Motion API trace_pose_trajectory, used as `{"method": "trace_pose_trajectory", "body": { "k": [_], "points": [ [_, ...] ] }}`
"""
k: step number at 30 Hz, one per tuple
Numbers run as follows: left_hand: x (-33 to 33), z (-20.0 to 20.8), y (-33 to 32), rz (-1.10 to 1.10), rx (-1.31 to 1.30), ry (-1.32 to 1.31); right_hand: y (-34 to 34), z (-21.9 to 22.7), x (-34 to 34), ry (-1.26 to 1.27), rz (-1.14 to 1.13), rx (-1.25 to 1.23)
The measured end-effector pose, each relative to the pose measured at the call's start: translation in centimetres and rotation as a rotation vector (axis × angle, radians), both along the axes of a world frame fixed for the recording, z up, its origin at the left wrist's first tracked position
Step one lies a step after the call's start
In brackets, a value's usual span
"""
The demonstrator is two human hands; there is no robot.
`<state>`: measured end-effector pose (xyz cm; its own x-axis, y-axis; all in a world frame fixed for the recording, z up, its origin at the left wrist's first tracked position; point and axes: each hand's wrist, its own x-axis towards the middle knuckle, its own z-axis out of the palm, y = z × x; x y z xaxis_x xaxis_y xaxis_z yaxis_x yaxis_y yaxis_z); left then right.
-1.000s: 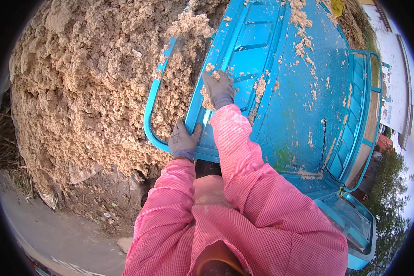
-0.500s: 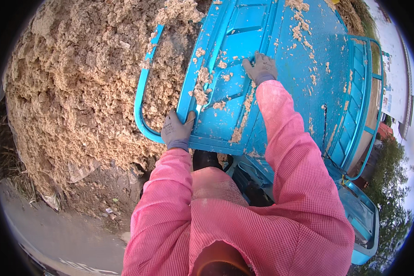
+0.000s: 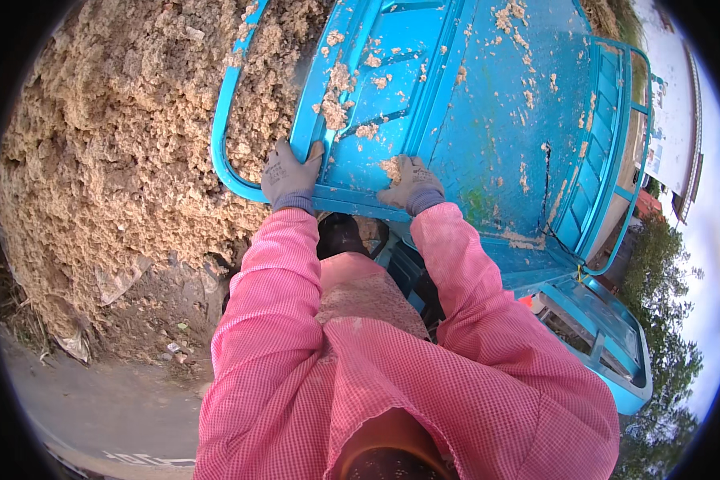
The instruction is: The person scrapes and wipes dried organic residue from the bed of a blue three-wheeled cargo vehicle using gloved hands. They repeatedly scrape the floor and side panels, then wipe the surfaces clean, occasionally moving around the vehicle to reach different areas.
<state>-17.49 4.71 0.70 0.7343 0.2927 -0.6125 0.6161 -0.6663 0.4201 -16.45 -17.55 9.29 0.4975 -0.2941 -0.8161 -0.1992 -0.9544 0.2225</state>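
Note:
Both my hands wear grey gloves. My left hand (image 3: 290, 174) is closed round the near left corner of a ribbed blue metal tailgate panel (image 3: 392, 84), beside its bent tube rail (image 3: 222, 128). My right hand (image 3: 412, 186) rests on the panel's near edge, thumb out to the left and fingers forward, apart from the thumb. A light-brown crumbly clump (image 3: 390, 169) lies against its thumb side. More crumbs (image 3: 336, 100) are scattered over the panel's ribs. To the right, the blue cargo bed floor (image 3: 496, 120) carries loose bits and smears.
A large heap of brown crumbly material (image 3: 128, 136) rises on the left, up to the rail. The bed's blue side wall (image 3: 600, 152) stands at the right, with a blue cab part (image 3: 616, 344) below it. Grey pavement (image 3: 80, 400) lies lower left.
My right hand has come back toward me across the panel to its near edge. My left hand stays at the corner. The whole view has shifted slightly.

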Motion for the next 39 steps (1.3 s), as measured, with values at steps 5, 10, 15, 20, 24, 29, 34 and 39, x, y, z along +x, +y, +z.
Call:
{"method": "trace_pose_trajectory", "body": {
  "k": [5,10,15,20,24,29,34,39],
  "points": [
    [0.0,0.0,0.2,0.004,-0.028,-0.011,-0.1,-2.4,-2.7,-0.051,-0.256,0.037],
    [0.4,0.4,0.4,-0.003,-0.053,0.06,0.4,-3.5,-3.4,-0.1,-0.563,0.161],
    [0.2,0.4,0.5,0.021,-0.08,0.053,6.1,-3.1,0.7,-0.311,-1.024,0.962],
    [0.2,0.3,0.7,0.0,-0.115,0.038,9.2,-2.5,13.1,-0.939,-0.025,0.419],
    [0.0,0.0,0.7,0.009,-0.094,0.015,10.4,-3.1,15.3,-0.613,0.125,0.332],
    [-1.0,-1.1,0.5,0.01,-0.089,-0.102,12.4,-3.5,7.6,-0.617,0.081,0.272],
    [-2.0,-2.5,0.2,0.019,-0.09,-0.215,14.3,-8.0,4.4,-0.666,-0.39,0.325],
    [-2.2,-3.3,2.5,-0.063,-0.105,-0.344,13.5,-9.3,4.1,-0.547,-1.058,0.986]
  ]
}}
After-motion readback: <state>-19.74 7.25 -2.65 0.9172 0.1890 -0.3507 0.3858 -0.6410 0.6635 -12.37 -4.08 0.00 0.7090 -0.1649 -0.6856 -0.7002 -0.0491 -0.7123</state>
